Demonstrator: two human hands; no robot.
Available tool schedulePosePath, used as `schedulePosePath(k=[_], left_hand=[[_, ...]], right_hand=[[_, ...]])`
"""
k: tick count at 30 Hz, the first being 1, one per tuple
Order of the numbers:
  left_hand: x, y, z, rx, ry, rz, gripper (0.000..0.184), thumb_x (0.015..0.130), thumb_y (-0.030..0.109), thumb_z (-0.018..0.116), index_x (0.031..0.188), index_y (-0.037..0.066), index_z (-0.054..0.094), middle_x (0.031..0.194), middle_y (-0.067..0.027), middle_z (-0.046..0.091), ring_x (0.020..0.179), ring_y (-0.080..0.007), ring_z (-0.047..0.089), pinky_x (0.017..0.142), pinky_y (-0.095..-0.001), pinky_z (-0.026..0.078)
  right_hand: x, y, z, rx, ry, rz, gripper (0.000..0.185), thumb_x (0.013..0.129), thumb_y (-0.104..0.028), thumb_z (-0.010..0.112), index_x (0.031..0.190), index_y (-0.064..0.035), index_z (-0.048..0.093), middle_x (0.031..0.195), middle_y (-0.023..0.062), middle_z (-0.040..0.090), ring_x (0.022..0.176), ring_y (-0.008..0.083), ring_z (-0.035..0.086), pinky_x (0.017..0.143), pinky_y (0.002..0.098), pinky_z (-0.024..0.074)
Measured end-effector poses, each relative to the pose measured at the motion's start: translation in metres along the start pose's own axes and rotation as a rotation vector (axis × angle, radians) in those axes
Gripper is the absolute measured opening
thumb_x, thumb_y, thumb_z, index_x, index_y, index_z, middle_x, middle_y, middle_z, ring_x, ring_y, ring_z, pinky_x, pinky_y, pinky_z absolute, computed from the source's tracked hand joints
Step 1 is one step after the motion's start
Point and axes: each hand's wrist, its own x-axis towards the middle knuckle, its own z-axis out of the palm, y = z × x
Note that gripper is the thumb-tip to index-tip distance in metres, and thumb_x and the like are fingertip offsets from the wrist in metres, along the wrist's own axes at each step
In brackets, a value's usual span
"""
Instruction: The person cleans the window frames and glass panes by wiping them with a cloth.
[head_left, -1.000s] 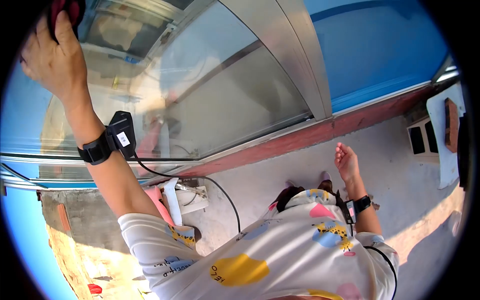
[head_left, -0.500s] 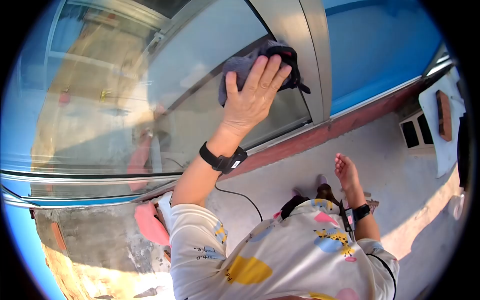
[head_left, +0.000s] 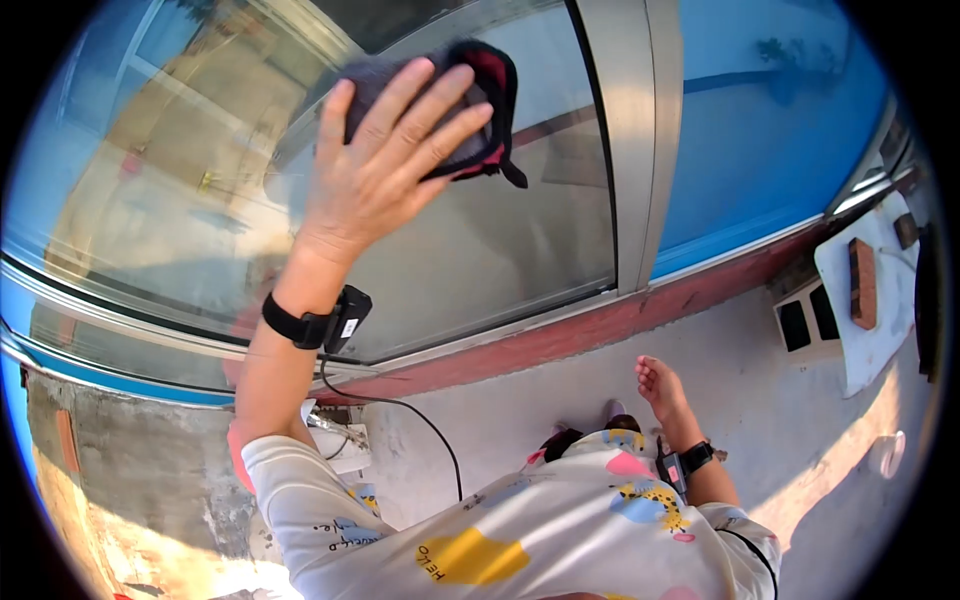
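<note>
My left hand (head_left: 375, 165) presses a dark grey plush cleaning cloth (head_left: 475, 140) flat against the window glass (head_left: 540, 235). The cloth has black edging, a red inner side and a small loop at its lower right corner. My fingers are spread over it, and the thumb is out of sight. On the right, my right hand (head_left: 662, 388) hangs low over the floor, well away from the glass. Its fingers are loosely curled together, with nothing visible in them.
The metal window frame (head_left: 632, 150) borders a blue panel (head_left: 760, 130). Below it runs a red ledge (head_left: 520, 350). A cable (head_left: 420, 420) trails from my left wrist device. At right, a hollow block (head_left: 808, 320) stands beside a pale board (head_left: 850, 365) bearing a brick (head_left: 862, 283).
My left hand and the cloth have slid left and somewhat up across the glass, away from the upright frame. My right hand appears slightly lower in view, still curled.
</note>
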Motion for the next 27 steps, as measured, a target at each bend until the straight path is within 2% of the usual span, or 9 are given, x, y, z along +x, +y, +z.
schedulePosePath(k=[3,4,6,10,14,17,19,23,27], left_hand=[[0.063,-0.132,-0.020,0.518,0.380,-0.018,0.047,0.095,0.035,0.046,0.138,0.014,0.046,0.146,-0.0120,0.038,0.133,-0.0333,0.035,0.107,-0.0496,0.020],[0.075,-0.148,-0.031,0.558,0.342,-0.237,0.047,0.094,0.035,0.048,0.137,0.016,0.046,0.145,-0.0125,0.039,0.130,-0.0349,0.038,0.106,-0.0489,0.023],[0.080,-0.199,-0.025,0.591,0.488,-0.210,0.047,0.094,0.035,0.049,0.137,0.017,0.046,0.145,-0.0120,0.040,0.129,-0.0358,0.038,0.105,-0.0488,0.024],[0.067,-0.112,0.007,0.599,0.545,-0.295,0.048,0.093,0.035,0.049,0.137,0.015,0.046,0.146,-0.0119,0.037,0.133,-0.0342,0.034,0.107,-0.0497,0.024],[-0.003,0.048,0.034,0.060,0.187,-0.325,0.058,0.079,0.050,0.060,0.133,0.031,0.051,0.145,-0.0030,0.040,0.131,-0.0280,0.038,0.104,-0.0594,0.019],[-0.072,0.135,0.060,-0.040,-0.064,-0.085,0.068,0.071,0.045,0.065,0.136,0.034,0.047,0.144,0.0051,0.041,0.134,-0.0200,0.034,0.109,-0.0588,0.011],[-0.113,0.180,0.080,-0.030,-0.062,0.036,0.062,0.082,0.042,0.058,0.140,0.033,0.041,0.147,0.0069,0.037,0.138,-0.0147,0.029,0.112,-0.0552,0.007],[-0.169,0.208,0.092,-0.063,-0.110,0.280,0.053,0.093,0.029,0.046,0.144,0.026,0.035,0.150,0.0085,0.031,0.138,-0.0077,0.028,0.115,-0.0455,0.010],[-0.146,0.135,0.064,-0.008,-0.125,0.391,0.055,0.091,0.031,0.047,0.145,0.024,0.035,0.150,0.0095,0.031,0.137,-0.0075,0.030,0.115,-0.0449,0.010]], right_hand=[[0.007,-0.002,0.006,0.005,-0.001,0.007,0.019,0.091,-0.026,0.052,0.099,-0.0116,0.062,0.082,-0.0049,0.061,0.070,0.0047,0.052,0.063,0.0208,0.0430],[0.009,-0.002,0.009,0.011,-0.005,0.015,0.019,0.091,-0.026,0.053,0.099,-0.0117,0.063,0.082,-0.0048,0.061,0.070,0.0047,0.053,0.063,0.0209,0.0431],[0.016,-0.003,0.013,0.002,-0.017,0.021,0.019,0.091,-0.026,0.053,0.098,-0.0119,0.063,0.081,-0.0048,0.062,0.069,0.0047,0.053,0.063,0.0210,0.0433],[0.020,0.002,0.025,0.012,-0.083,0.027,0.019,0.091,-0.025,0.054,0.098,-0.0111,0.063,0.080,-0.0046,0.062,0.068,0.0052,0.054,0.062,0.0217,0.0444],[0.022,0.005,0.018,-0.010,-0.111,0.096,0.018,0.091,-0.025,0.053,0.098,-0.0111,0.063,0.080,-0.0047,0.062,0.069,0.0052,0.054,0.063,0.0219,0.0443],[0.029,0.003,0.003,-0.039,-0.069,0.106,0.015,0.091,-0.023,0.055,0.094,-0.0112,0.063,0.077,-0.0044,0.062,0.067,0.0064,0.055,0.060,0.0215,0.0445],[0.030,0.000,-0.003,-0.075,-0.023,0.128,0.014,0.090,-0.023,0.055,0.093,-0.0118,0.063,0.076,-0.0045,0.062,0.066,0.0068,0.055,0.060,0.0218,0.0447],[0.039,-0.002,-0.010,-0.139,-0.038,0.113,0.017,0.088,-0.025,0.056,0.095,-0.0121,0.064,0.080,-0.0044,0.063,0.069,0.0075,0.054,0.064,0.0244,0.0448],[0.038,-0.003,-0.015,-0.131,-0.043,0.133,0.016,0.087,-0.025,0.057,0.093,-0.0125,0.064,0.078,-0.0042,0.063,0.068,0.0076,0.055,0.062,0.0242,0.0446]])
